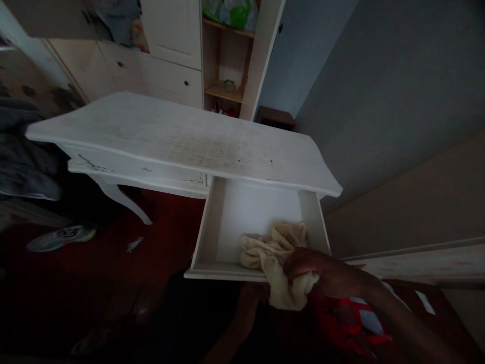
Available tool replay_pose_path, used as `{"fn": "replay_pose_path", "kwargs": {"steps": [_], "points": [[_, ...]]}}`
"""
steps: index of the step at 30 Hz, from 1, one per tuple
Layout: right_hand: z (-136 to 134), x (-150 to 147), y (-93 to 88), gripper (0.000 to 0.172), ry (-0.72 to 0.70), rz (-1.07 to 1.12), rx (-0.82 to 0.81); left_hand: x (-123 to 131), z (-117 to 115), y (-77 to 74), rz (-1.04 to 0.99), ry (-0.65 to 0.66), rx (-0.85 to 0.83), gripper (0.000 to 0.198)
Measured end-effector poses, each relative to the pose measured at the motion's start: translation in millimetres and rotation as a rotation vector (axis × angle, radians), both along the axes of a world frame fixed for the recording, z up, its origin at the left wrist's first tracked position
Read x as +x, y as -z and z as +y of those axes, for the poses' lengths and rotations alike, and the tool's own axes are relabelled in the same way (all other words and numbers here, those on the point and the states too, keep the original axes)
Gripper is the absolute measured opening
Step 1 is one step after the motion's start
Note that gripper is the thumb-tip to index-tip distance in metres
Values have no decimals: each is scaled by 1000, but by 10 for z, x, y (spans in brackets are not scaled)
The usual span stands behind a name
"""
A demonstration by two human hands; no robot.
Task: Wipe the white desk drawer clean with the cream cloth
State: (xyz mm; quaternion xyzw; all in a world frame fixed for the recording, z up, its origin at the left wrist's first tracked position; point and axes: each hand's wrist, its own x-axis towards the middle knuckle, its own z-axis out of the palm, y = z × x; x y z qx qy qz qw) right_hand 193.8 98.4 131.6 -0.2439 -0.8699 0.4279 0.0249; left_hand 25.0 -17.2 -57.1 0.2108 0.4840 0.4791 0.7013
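Note:
A white drawer (pixel 257 202) is pulled out from the right part of a white desk (pixel 162 129). Inside its front right part lies a crumpled cream cloth (pixel 255 247), one end draped over the drawer's front edge. My right hand (pixel 305 265) is closed on this cloth at the front right corner. Below the drawer front, my left hand (pixel 253 293) is in dark shadow beside the hanging end of cloth; its fingers are too dim to make out. Dark smudges mark the desk top.
Behind the desk stands a white cabinet (pixel 172 30) with open shelves holding bags. A shoe (pixel 62 237) lies on the dark red floor at the left, near dark clothing (pixel 26 162). A red bag (pixel 337 323) is on the floor at the lower right, beside the wall.

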Motion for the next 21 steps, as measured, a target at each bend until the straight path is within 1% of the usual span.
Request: {"fn": "replay_pose_path", "kwargs": {"steps": [2, 4, 7, 10, 12, 15, 17, 19, 21], "points": [[7, 274, -33, 36, 48, -60, 6, -7, -4, -48, -9, -49, 8, 57], [12, 490, -73, 36, 97, -111, 52, -19, 8, -109, -21, -86, 13, 57], [28, 645, -136, 39, 154, -211, 203, -45, 30, -196, -27, -89, 11, 57], [95, 621, -174, 43, 161, -349, 405, -63, 33, -234, -19, -94, 8, 57], [191, 581, -165, 40, 150, -400, 557, -66, 27, -227, -19, -100, 17, 57], [412, 584, -99, 35, 160, -411, 806, -63, 19, -194, -25, -95, 32, 57], [587, 614, -40, 36, 170, -421, 958, -60, 20, -181, -20, -89, 27, 57], [757, 613, 13, 37, 197, -457, 1067, -58, 30, -184, -19, -88, 11, 59], [899, 541, 57, 37, 255, -512, 1121, -60, 46, -200, -28, -82, 6, 62]]}}
